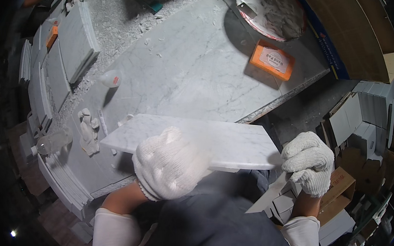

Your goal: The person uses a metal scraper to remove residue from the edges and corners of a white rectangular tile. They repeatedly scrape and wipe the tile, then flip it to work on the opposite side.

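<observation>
A white, grey-veined marble slab (pixel 236 140) is tilted in front of me, its left part over the work table. My left hand (pixel 170 166), in a white knitted glove, is closed over its near edge, with the fingertips partly blurred. Beside the slab's right end, my gloved right hand (pixel 309 162) is curled into a fist around a flat, pale scraper-like blade (pixel 271 194) that points down to the left. Its handle is hidden in the fist.
The marble-topped table (pixel 169 83) carries an orange hand pad box (pixel 272 60), a red-rimmed bowl of white paste (pixel 276 11), a plastic bottle (pixel 54 141) and a spare glove (pixel 88 131). Slabs (pixel 73 45) stack at left; cardboard boxes (pixel 338 187) stand at right.
</observation>
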Demonstrator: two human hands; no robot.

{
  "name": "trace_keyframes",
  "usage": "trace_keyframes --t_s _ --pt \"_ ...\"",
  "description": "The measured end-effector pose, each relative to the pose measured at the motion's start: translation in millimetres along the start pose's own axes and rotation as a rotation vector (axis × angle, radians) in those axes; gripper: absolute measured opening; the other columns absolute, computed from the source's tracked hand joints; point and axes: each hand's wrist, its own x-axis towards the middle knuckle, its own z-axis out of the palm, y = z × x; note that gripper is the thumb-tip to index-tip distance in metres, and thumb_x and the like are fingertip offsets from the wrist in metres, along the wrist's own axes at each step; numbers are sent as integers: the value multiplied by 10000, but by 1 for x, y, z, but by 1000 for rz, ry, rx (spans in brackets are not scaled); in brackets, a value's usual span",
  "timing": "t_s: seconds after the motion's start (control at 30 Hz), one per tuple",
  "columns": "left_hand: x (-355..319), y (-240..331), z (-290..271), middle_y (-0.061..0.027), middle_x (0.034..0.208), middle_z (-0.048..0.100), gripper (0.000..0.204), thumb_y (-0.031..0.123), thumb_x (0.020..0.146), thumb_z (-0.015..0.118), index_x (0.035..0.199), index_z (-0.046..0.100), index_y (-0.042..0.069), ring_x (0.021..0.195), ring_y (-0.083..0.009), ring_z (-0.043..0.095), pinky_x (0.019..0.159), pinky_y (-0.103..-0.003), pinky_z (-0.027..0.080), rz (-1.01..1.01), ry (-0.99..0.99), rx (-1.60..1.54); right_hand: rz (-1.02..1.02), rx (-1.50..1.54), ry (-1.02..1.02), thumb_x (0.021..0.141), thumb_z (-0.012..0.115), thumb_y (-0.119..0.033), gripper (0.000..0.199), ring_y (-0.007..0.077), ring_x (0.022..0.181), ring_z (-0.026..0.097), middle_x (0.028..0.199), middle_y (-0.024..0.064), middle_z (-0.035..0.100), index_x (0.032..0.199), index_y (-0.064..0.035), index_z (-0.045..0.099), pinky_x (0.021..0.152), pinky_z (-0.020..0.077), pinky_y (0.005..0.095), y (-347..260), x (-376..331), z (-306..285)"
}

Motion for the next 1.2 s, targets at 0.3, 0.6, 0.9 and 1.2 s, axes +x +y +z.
trace_keyframes --t_s 0.3,0.6,0.9,1.2 --pt "5 -1 0 -110 954 749 296 154 707 815 985 773 61 840 -304 750 722 -443 630 -1 46 -18 -18 -115 -15 835 845 -357 261 281 1074 680 1102 90 762 925 -112 838 934 521 418 0 0 4" --pt "15 0 -5 -139 944 717 396 94 608 795 985 731 -9 797 -311 718 663 -429 608 18 41 -40 -126 -446 -149 773 861 -352 190 323 1145 664 1136 36 755 902 -213 839 967 537 440 -2 10 11" --pt "22 3 -14 -160 936 695 431 59 563 785 976 715 -42 809 -329 711 658 -431 604 59 11 11 -266 -552 -219 736 862 -284 209 287 1066 691 1062 -2 754 925 -216 803 879 553 437 -8 27 32" --pt "26 4 -17 -166 933 687 403 61 586 779 965 702 -51 782 -337 699 640 -426 589 23 -9 -23 -362 -597 -228 684 821 -174 273 258 999 704 1064 3 748 956 -193 792 796 562 402 -12 34 39"
